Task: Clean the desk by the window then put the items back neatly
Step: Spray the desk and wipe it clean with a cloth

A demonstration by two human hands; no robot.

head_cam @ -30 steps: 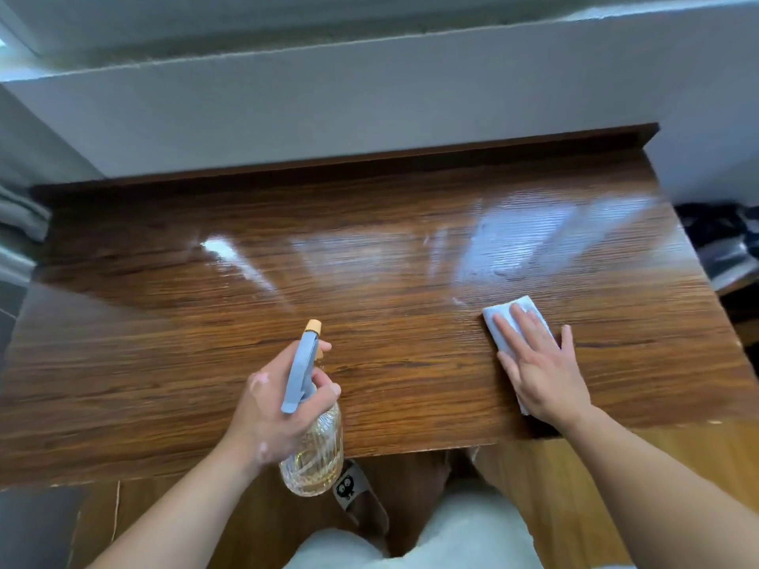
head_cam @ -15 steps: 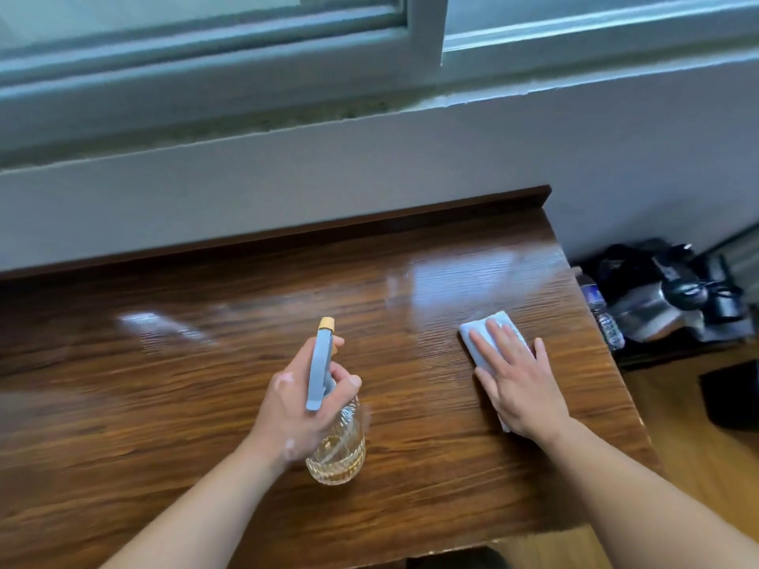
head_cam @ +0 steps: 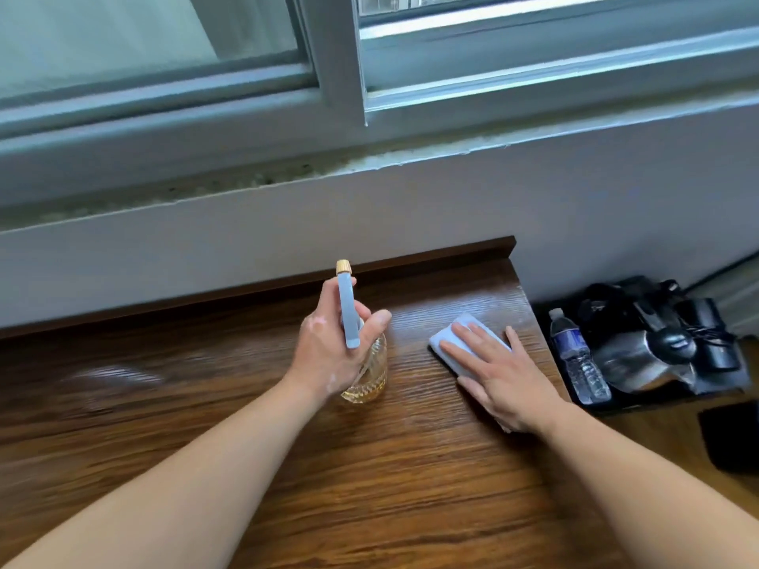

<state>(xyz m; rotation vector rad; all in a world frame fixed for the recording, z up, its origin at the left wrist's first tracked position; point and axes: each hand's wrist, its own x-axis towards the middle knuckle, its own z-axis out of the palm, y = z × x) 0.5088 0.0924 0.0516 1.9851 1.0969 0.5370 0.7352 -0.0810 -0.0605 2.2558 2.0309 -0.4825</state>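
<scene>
Head view: both my bare forearms reach forward over the desk, hands well apart.
Left hand: my left hand (head_cam: 328, 351) is wrapped round the neck of the spray bottle (head_cam: 371, 377), fingers curled about it, one fingertip hooked in front of the grey-blue pump head.
Spray bottle: upright, ribbed clear glass with yellowish liquid low inside, gold nozzle at the top pointing toward the wall. I cannot tell whether its base touches the wood or sits just above it.
Right hand: my right hand (head_cam: 503, 377) lies flat, palm down, fingers straight and slightly spread, pressing on the cloth (head_cam: 451, 336).
Cloth: pale blue, folded into a pad, mostly under my fingers, its far corner showing. It lies on the desk near the right edge, toward the back right corner.
Desk: the desk (head_cam: 369, 486) is dark glossy wood grain with a low raised lip along the back; a pale sheen shows on the left part.
Wall: the white wall (head_cam: 575, 207) stands directly behind the lip.
Window: the window (head_cam: 336, 76), grey-framed, sits above a grimy sill.
Right of the desk: lower down, a black tray (head_cam: 731, 381) holds a water bottle (head_cam: 577, 359) lying tilted, a steel kettle (head_cam: 632, 361) and dark cups.
</scene>
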